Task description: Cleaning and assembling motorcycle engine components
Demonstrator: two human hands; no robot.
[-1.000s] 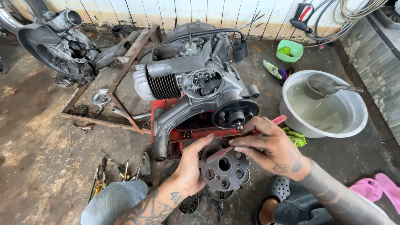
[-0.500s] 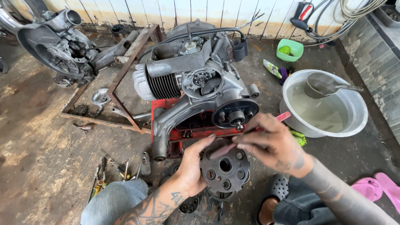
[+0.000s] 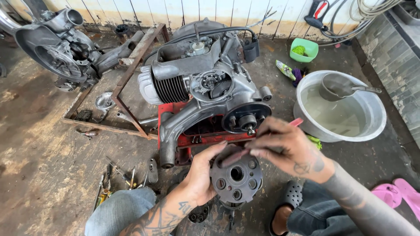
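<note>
Head view: round dark-grey hub (image 3: 236, 177) pierced with circular holes.

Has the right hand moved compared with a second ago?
Yes, slightly. The right hand, holding a red-handled tool over the round metal part, has shifted up toward the engine's black hub; the metal basin stays put.

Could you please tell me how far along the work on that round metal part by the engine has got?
Done: the round holed part is off the engine, whose hub sits bare.
In hand: the left hand steadies the part while the right hand works a red-handled tool across it.
Left: the part is not yet on the hub.
</note>
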